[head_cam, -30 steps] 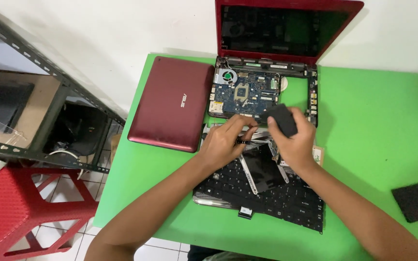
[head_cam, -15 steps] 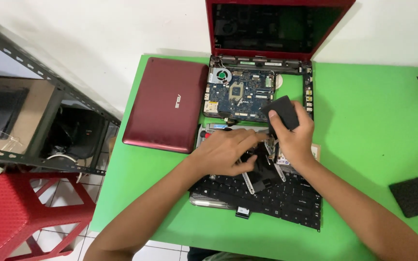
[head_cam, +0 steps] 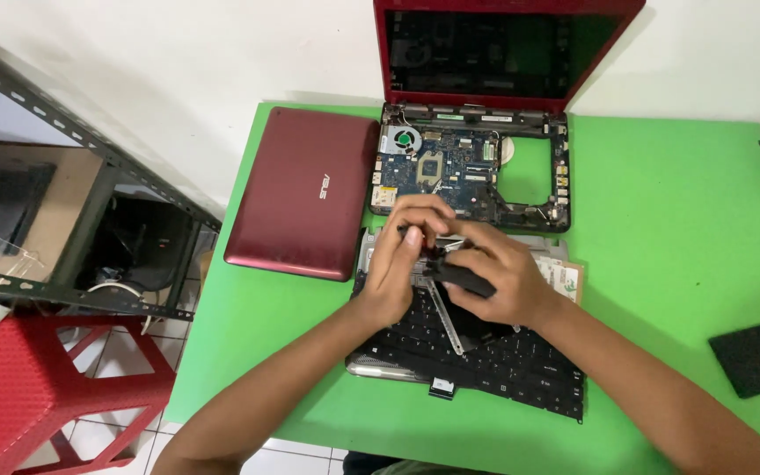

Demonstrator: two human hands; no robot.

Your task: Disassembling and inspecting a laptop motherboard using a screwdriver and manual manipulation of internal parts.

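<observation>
My right hand [head_cam: 499, 281] grips a small flat black part [head_cam: 466, 277], low over a detached keyboard panel [head_cam: 494, 361] that lies on the green table [head_cam: 661, 220]. My left hand [head_cam: 406, 255] has its fingers curled on the part's left end, pinching something small and dark. Just behind both hands sits an opened red laptop [head_cam: 477, 97] with its blue motherboard [head_cam: 437, 171] and fan exposed. Silver metal strips on the panel show beneath my hands.
A closed dark red laptop [head_cam: 305, 189] lies to the left of the open one. A black pad [head_cam: 758, 352] rests at the table's right edge. A metal shelf rack [head_cam: 63, 220] and a red plastic stool [head_cam: 37, 387] stand on the floor at left.
My right hand has brought the black part down from above the motherboard to the keyboard panel. My left hand has closed in on it from the left.
</observation>
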